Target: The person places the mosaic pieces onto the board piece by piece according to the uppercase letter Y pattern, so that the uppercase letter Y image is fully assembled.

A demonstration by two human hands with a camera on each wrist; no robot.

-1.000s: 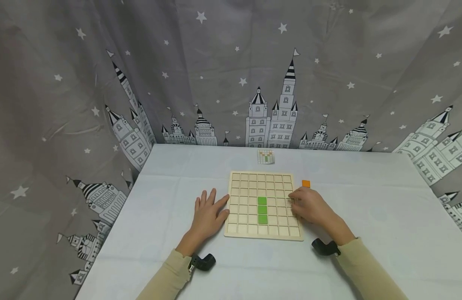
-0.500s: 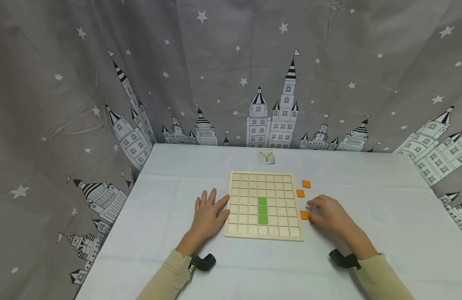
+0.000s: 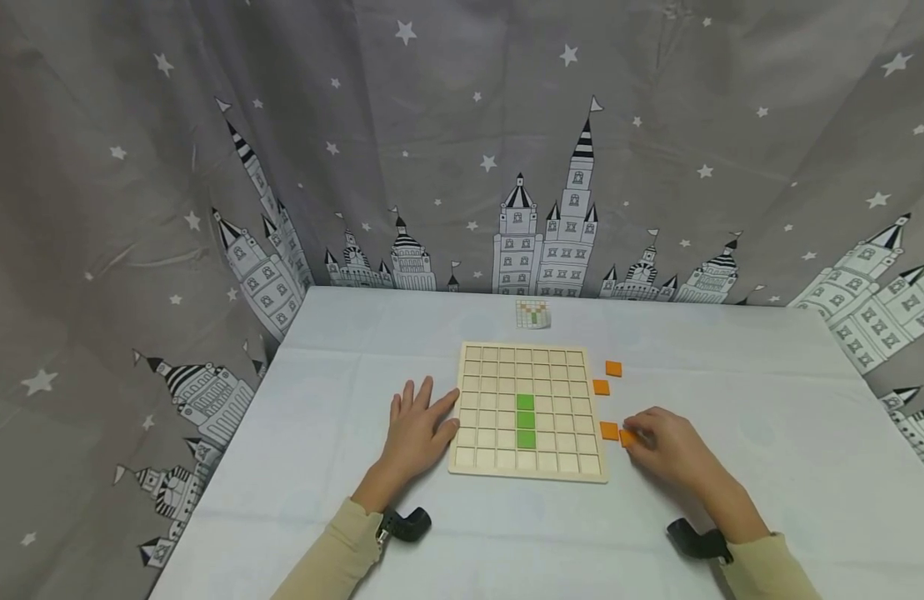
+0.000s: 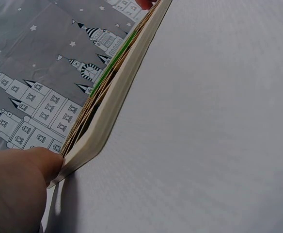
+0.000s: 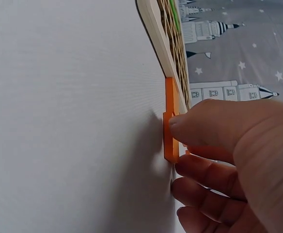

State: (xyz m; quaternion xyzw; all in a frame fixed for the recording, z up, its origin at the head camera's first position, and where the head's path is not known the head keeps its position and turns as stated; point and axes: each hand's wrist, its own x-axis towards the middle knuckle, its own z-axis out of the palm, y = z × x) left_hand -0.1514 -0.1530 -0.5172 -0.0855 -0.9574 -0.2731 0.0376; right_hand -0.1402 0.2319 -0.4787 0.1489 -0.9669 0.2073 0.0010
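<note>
A square wooden grid board [image 3: 499, 467] lies on the white table, with green square tiles [image 3: 525, 420] in a column near its middle. My left hand [image 3: 418, 437] rests flat beside it, fingers spread, thumb and index finger at the board's left edge. In the left wrist view the thumb [image 4: 47, 162] touches the corner of the rim. To the right of the board, my right hand [image 3: 667, 446] pinches an orange square tile [image 5: 169, 138] between thumb and fingers. A second orange tile [image 3: 609, 431] lies between it and the board's right edge.
Two more orange tiles [image 3: 613, 368] lie off the board's upper right side. Behind the board is a small card [image 3: 532, 314] printed with a coloured grid pattern. A grey curtain [image 3: 432, 125] with castles and stars hangs at the table's back.
My right hand has moved from the board's right edge to the right and nearer, uncovering orange tiles, and now pinches one of them. The left hand stays in place.
</note>
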